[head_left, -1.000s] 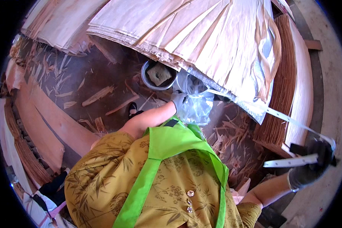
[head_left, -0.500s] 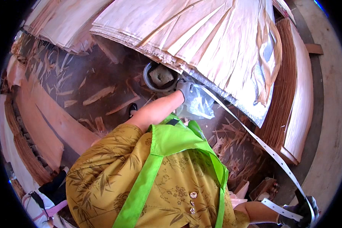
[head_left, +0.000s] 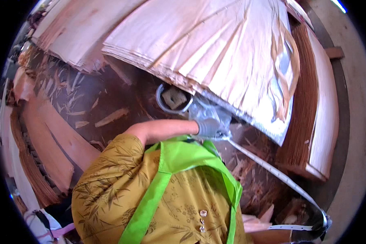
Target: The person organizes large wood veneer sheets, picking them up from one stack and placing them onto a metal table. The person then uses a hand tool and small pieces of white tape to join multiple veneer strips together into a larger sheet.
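Note:
My left hand [head_left: 210, 128], in a grey glove, is closed on one end of a white perforated tape [head_left: 268, 164] in front of my chest. The tape runs taut to the lower right and bends round at my right hand [head_left: 326, 228], which is in a dark glove near the picture's rim and grips it. A short length of tape [head_left: 290, 227] leads back from there over my forearm. Clear plastic [head_left: 207, 110] hangs just beyond my left hand. Beside it stands a round bucket [head_left: 160, 101] with a pale block-like piece [head_left: 174, 98] in it.
A fanned stack of thin wood veneer sheets [head_left: 207, 44] lies ahead on a metal-edged surface [head_left: 252, 120]. More veneer stacks stand at the right [head_left: 303, 101] and far left [head_left: 81, 32]. Wood scraps [head_left: 112, 117] litter the floor.
My left hand has drawn back toward my chest and slightly right, bringing the tape's end from the table edge. My right hand has shifted slightly; the view has tilted a little.

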